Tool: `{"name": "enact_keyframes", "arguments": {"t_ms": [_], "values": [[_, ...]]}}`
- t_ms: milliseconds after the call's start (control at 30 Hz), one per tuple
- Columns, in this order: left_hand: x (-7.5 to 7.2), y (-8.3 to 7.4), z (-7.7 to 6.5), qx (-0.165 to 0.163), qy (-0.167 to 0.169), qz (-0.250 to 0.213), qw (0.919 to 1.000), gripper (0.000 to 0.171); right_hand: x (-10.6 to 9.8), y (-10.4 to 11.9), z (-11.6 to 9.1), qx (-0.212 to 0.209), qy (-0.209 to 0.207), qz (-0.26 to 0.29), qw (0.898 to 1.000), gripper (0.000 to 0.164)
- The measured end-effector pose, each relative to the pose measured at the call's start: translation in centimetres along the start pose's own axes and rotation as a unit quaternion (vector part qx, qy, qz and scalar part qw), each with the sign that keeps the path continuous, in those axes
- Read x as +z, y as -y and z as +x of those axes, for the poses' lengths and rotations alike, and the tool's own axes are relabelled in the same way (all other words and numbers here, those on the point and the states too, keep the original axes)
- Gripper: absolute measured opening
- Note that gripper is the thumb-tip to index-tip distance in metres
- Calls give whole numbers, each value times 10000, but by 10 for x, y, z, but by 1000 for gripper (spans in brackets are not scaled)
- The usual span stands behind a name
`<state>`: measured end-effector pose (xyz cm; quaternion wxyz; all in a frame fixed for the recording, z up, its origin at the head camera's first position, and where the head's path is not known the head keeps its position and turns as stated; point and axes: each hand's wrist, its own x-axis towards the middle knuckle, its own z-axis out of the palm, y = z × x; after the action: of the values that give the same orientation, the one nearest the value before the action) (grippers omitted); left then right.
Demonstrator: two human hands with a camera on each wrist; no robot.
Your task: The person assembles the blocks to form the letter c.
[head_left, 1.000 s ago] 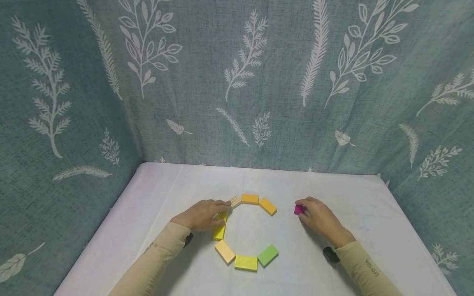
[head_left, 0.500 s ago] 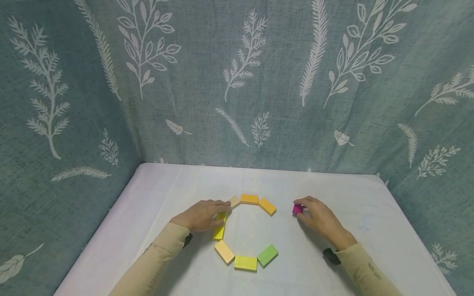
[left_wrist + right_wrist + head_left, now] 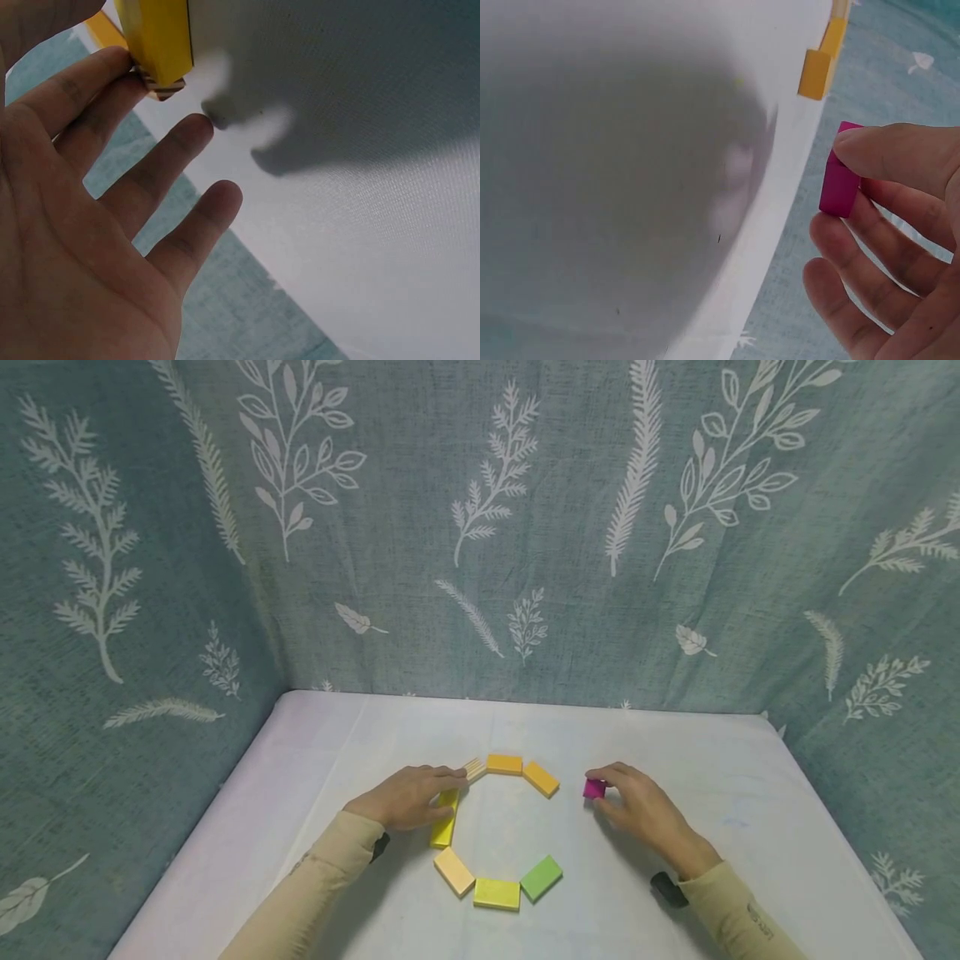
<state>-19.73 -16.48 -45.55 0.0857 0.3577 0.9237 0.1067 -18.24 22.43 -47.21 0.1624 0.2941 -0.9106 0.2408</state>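
My right hand pinches a magenta block between thumb and fingers. In the right wrist view the thumb lies over the magenta block, and two fingers trail loosely below it. My left hand rests at a yellow block, partly covering it. Its fingertips reach a pale striped block at that block's far end. The left wrist view shows these fingers mostly straight, two of them touching by the yellow block and striped edge.
Two orange blocks continue the curve at the back. A cream block, another yellow block and a green block form its front. A gap faces right. Patterned curtains enclose the white table.
My right hand has moved slightly left, carrying the magenta block toward the curve of blocks. The left hand and the other blocks stay where they were.
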Motion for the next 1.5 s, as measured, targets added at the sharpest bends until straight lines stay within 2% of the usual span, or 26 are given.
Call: {"name": "enact_keyframes", "arguments": {"t_ms": [167, 533, 933, 1133, 1333, 1500], "values": [[1, -1, 1, -57, 29, -27, 10000, 49, 2, 3, 0, -329, -160, -14, 9993, 43], [0, -1, 0, -100, 58, -13, 9999, 49, 3, 16, 0, -286, 26, 71, 9996, 43], [1, -1, 1, -82, 11, -23, 10000, 49, 7, 29, -3, -688, 12, 101, 9976, 45], [0, -1, 1, -65, 2, -41, 10000, 49, 9, 34, -6, -653, 368, -22, 9972, 40], [0, 0, 1, -100, 37, -66, 9999, 49, 8, 42, -9, -381, 1018, 56, 9941, 39], [1, -1, 1, -111, 31, -89, 9999, 49, 12, 45, -11, -200, 1342, -8, 9907, 36]]}}
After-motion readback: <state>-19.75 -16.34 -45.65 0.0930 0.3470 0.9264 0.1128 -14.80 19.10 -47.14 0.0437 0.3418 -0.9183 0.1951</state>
